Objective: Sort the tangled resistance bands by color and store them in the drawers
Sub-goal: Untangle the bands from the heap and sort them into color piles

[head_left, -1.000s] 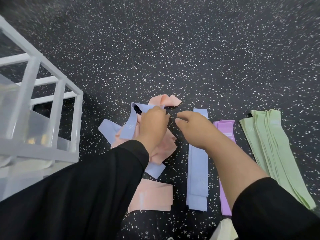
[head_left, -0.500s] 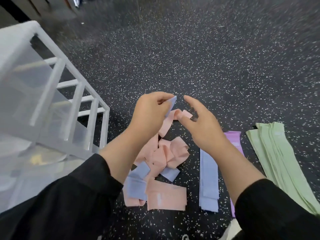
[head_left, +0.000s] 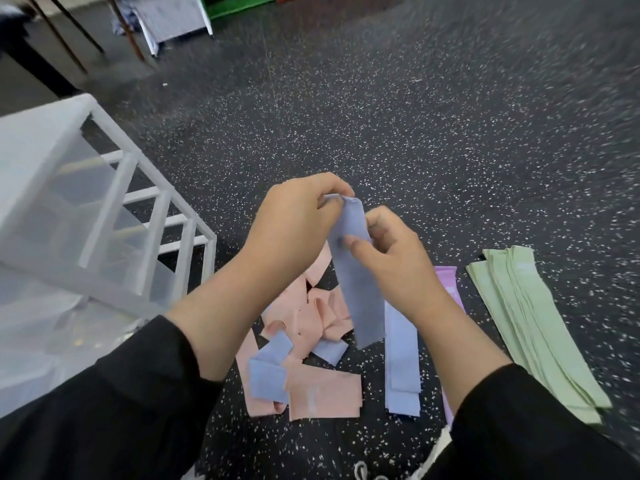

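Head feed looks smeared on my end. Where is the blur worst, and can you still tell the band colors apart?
Head view: motion streaks smear the speckled floor toward the top and right edges; the centre is sharper. The blue band pinched by the left hand and right hand is slightly soft. The pink tangle and green stack read clearly. Wide-angle bending shows on the drawer unit.

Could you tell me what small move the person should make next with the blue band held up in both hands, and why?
Probably lower the blue band onto the flat blue pile just below the right hand. Both hands, the left hand at its top end, pinch it, and it hangs free of the pink tangle, so it looks ready to be sorted.
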A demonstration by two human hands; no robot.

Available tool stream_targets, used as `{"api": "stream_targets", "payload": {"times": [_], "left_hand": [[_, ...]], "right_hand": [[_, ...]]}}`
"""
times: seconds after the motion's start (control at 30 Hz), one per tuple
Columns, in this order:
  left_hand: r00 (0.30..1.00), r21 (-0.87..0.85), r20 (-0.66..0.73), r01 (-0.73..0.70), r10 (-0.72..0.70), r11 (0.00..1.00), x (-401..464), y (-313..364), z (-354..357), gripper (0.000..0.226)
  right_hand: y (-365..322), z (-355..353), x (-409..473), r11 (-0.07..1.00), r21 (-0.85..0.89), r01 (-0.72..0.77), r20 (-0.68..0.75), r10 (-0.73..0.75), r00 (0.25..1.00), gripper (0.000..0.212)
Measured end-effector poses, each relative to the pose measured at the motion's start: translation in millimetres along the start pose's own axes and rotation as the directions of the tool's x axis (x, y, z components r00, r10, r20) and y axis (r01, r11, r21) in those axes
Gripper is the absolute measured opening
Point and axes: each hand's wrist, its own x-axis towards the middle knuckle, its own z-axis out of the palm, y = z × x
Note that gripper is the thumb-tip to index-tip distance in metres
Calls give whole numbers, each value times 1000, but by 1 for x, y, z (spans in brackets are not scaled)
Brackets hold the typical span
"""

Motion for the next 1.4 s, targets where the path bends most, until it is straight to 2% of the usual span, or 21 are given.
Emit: {"api": "stream_targets", "payload": {"times": [0.13,0.27,0.4,0.43,0.5,0.53,0.6,0.7,0.83,0.97,1.17,1.23,1.3,1.4], "left_hand": [[999,-162,18,31,-29,986,-4,11,3,22],[999,-230,19,-42,47,972,-4,18,0,9],[992,-169,87,-74,89,983,4,21,-10,19],[990,-155,91,-96,110,983,6,23,-12,22],[988,-139,78,-125,136,982,10,27,-14,26],[987,-132,62,-139,148,981,13,30,-14,29],[987,-134,16,-157,161,978,20,35,-13,29],[988,-102,-47,-153,148,983,31,38,-7,23],[994,-117,-53,-101,96,988,44,32,15,22],[998,-93,-2,-58,58,994,51,21,48,25],[990,-48,139,28,-21,998,54,1,105,32],[966,-30,252,63,-54,998,57,-6,122,36],[933,27,346,94,-98,995,57,-16,135,49],[933,40,318,161,-166,986,46,-41,144,47]], "right_hand": [[2,-5,0,995,103,-1,25,-1,1000,21],[3,-10,1,992,128,-5,76,-5,997,20],[8,-14,6,988,155,3,-21,0,1000,2],[8,-16,7,991,132,-11,-37,16,999,11],[14,-20,7,993,98,-64,-2,65,998,27],[17,-22,7,994,66,-91,21,90,996,28],[23,-27,4,988,-19,-151,39,152,988,19],[32,-28,-6,966,-5,-257,-15,257,966,15],[40,-27,-21,924,-62,-377,-53,374,926,9],[52,-36,-35,831,-172,-529,-66,526,848,18],[58,-45,-58,651,-157,-743,-1,752,659,19],[64,-47,-54,581,-289,-761,-61,782,620,30],[69,-53,-47,529,-447,-721,-200,727,657,43],[79,-55,-37,575,-451,-683,-281,635,720,39]]}}
